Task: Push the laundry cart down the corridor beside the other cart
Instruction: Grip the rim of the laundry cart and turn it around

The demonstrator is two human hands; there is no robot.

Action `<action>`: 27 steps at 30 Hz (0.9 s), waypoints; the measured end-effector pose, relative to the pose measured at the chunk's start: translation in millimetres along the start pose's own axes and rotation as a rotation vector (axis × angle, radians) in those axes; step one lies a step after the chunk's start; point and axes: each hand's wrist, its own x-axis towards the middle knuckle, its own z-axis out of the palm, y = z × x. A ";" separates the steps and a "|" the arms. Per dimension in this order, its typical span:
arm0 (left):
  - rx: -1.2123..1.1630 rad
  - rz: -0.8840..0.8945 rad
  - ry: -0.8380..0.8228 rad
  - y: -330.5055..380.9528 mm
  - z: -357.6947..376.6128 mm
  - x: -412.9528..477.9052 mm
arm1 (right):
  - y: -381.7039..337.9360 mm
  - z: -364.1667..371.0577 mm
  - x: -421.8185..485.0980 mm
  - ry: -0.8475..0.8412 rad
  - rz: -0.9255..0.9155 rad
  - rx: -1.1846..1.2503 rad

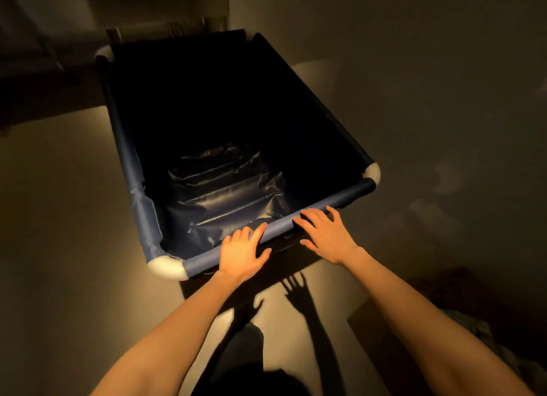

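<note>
A laundry cart (pixel 331 200) with dark blue fabric walls and white corner joints fills the middle of the head view. Its near rail runs slantwise in front of me. My left hand (pixel 241 255) lies flat on that rail near the left corner, fingers spread. My right hand (pixel 324 233) rests on the rail further right, fingers apart and not wrapped around it. Inside the cart lies a dark shiny plastic liner (pixel 225 191). No other cart is clearly visible.
A pale wall (pixel 429 70) runs close along the cart's right side. The beige floor (pixel 59 218) spreads to the left. Dark furniture (pixel 29 55) stands at the far left. A dark box or bin with cloth (pixel 444 321) sits at the lower right.
</note>
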 end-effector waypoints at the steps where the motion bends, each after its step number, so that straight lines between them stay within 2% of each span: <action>1: 0.005 -0.018 0.004 -1.9 -0.1 3.0 | 0.4 2.5 10.2 -0.008 -0.038 0.006; 4: 0.048 -0.048 0.011 -6.0 2.2 11.2 | 6.0 13.0 38.3 -0.050 -0.105 0.019; 7: 0.052 -0.054 0.092 -8.1 9.7 15.2 | 16.2 19.8 59.0 -0.114 -0.172 0.019; 12: 0.070 -0.062 0.199 -13.6 22.2 22.8 | 29.7 32.8 79.1 -0.007 -0.347 -0.035; 16: 0.075 -0.139 0.259 -9.7 26.1 28.1 | 25.7 40.3 80.3 0.100 -0.250 -0.061; 19: 0.089 -0.245 0.295 4.6 30.3 27.1 | 21.6 44.7 77.7 0.103 -0.156 -0.039; 23: 0.069 -0.365 0.322 26.6 37.6 19.6 | 23.5 45.6 70.4 0.064 -0.163 -0.019; 27: 0.070 -0.401 0.312 38.9 41.9 9.6 | 37.4 48.1 54.6 0.082 -0.208 -0.030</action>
